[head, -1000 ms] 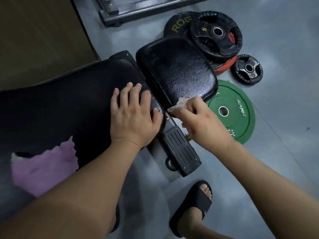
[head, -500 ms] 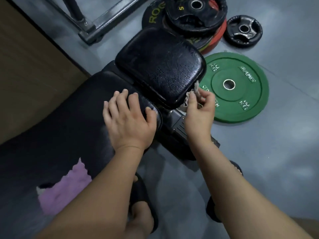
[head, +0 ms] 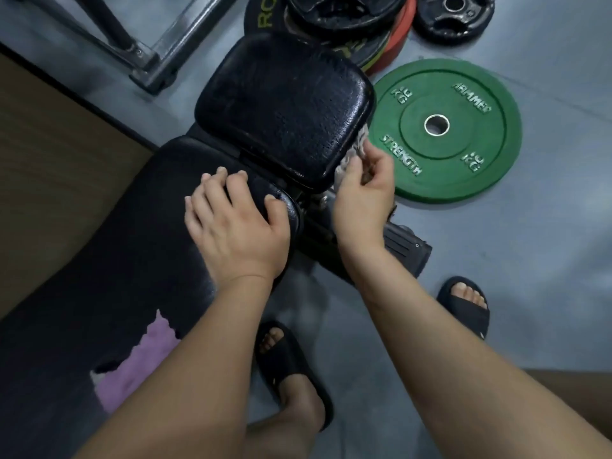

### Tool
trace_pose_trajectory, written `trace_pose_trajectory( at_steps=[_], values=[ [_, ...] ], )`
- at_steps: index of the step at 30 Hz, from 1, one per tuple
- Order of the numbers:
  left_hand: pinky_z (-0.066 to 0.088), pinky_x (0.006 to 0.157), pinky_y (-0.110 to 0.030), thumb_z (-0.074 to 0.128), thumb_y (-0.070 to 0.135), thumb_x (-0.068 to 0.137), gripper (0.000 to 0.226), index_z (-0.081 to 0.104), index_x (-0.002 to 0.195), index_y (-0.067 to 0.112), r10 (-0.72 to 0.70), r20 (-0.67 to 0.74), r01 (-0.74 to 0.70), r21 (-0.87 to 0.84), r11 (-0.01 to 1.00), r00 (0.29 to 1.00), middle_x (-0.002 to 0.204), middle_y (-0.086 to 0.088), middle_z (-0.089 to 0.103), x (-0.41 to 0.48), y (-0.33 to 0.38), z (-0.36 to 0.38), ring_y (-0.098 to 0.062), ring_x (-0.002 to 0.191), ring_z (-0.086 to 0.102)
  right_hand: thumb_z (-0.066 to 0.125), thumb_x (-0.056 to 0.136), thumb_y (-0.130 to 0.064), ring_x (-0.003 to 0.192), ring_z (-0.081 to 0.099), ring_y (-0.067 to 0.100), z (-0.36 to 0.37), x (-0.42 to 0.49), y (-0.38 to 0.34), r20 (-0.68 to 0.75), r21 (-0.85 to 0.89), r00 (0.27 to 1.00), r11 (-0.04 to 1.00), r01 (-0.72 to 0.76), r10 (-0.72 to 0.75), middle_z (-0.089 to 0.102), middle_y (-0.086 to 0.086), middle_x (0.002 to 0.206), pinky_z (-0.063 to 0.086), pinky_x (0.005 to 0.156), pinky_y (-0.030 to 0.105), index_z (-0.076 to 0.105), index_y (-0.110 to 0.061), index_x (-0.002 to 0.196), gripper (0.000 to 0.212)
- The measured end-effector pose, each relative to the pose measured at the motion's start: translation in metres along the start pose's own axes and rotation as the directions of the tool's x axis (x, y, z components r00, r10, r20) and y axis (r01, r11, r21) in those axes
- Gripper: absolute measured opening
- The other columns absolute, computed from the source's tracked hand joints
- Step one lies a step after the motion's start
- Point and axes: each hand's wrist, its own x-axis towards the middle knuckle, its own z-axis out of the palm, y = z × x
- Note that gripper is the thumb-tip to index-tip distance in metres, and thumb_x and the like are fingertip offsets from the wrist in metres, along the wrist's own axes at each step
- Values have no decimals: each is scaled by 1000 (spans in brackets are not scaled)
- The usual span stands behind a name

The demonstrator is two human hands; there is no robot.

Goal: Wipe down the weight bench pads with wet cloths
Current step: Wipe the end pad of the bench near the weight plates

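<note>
The black weight bench has a small cracked seat pad (head: 281,107) at the far end and a long back pad (head: 116,260) running toward me. My right hand (head: 362,197) pinches a whitish wet cloth (head: 352,152) against the right side edge of the seat pad. Flat on the end of the long pad, with its fingers spread, rests my left hand (head: 235,226). A purple cloth (head: 139,359) lies on the long pad near me, partly hidden by my left forearm.
A green weight plate (head: 443,127) lies on the grey floor right of the seat pad. A stack of black plates (head: 334,14) and a small black plate (head: 453,14) lie beyond. A metal rack base (head: 155,51) stands at upper left. My sandalled feet (head: 291,369) stand below the bench.
My right hand has carried the cloth from the near edge of the seat pad round to its right side edge. The view has shifted as I stepped right. My left hand stays put.
</note>
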Motion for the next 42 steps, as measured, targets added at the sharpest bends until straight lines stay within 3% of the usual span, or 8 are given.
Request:
trace_pose_trajectory(
  at_steps=[4, 9, 14, 18, 29, 33, 36, 42],
  values=[
    [33, 112, -58, 49, 40, 92, 43, 54, 125, 13, 8, -17, -8, -3, 1000, 1000, 140, -11, 53, 2, -5, -1, -34, 137, 42, 56, 100, -21, 97, 66, 11, 0, -44, 13, 125, -32, 987, 995, -94, 98, 65, 6, 114, 53, 92, 30, 58, -36, 104, 16],
    [32, 114, -58, 49, 39, 92, 41, 53, 125, 15, -1, -12, 1, -25, 1000, 1000, 141, -10, 51, 1, 0, -1, -33, 138, 41, 55, 101, -8, 89, 61, -3, 1, 26, -19, -83, -14, 996, 999, -42, 41, 66, -13, 99, 47, 86, 10, 64, -18, 109, 16],
    [32, 113, -57, 49, 38, 92, 41, 53, 126, 15, -1, -2, 1, -19, 1000, 1000, 140, -9, 52, 1, -1, -2, -32, 137, 41, 58, 100, -18, 100, 68, 18, 4, -19, 8, 2, 23, 997, 996, -83, 83, 71, -2, 107, 56, 94, 35, 63, -34, 102, 17],
    [33, 113, -57, 48, 38, 93, 41, 53, 126, 15, -10, -6, 10, -16, 1000, 1000, 140, -9, 52, 1, -1, -2, -32, 137, 42, 56, 100, -10, 92, 62, -2, 0, -9, 9, 57, 2, 995, 996, -86, 86, 67, -8, 101, 46, 87, 17, 61, -28, 102, 18],
    [34, 111, -58, 48, 38, 93, 41, 52, 126, 14, -7, -2, 7, -10, 1000, 1000, 140, -10, 52, 1, 1, -2, -34, 137, 42, 58, 102, -8, 64, 59, -7, -1, -26, 14, 116, 188, 931, 913, -362, 345, 63, -6, 85, 48, 68, 15, 57, -23, 101, 14],
    [35, 111, -58, 47, 39, 93, 43, 52, 128, 14, -10, 11, 10, -12, 1000, 1000, 140, -11, 51, 1, 3, -2, -34, 136, 42, 62, 99, -9, 82, 64, 3, -4, 6, -7, -12, 216, 967, 945, -245, 253, 67, -2, 95, 55, 84, 25, 60, -22, 104, 14],
    [35, 111, -57, 48, 39, 93, 42, 53, 127, 13, -7, 11, 7, -1, 1000, 1000, 139, -11, 52, 1, 3, -3, -35, 135, 43, 58, 100, -3, 61, 56, -8, -8, -10, -14, 14, 196, 986, 967, -163, 164, 61, -2, 82, 46, 61, 11, 56, -12, 102, 10],
    [36, 110, -56, 48, 38, 93, 42, 53, 126, 13, -10, 7, 10, 2, 1000, 1000, 138, -11, 52, 1, 2, -5, -34, 135, 43, 67, 86, 0, 87, 71, 27, -9, -50, 4, 165, 86, 981, 990, -114, 99, 59, 6, 112, 60, 74, 40, 63, -33, 77, 34]
  ],
)
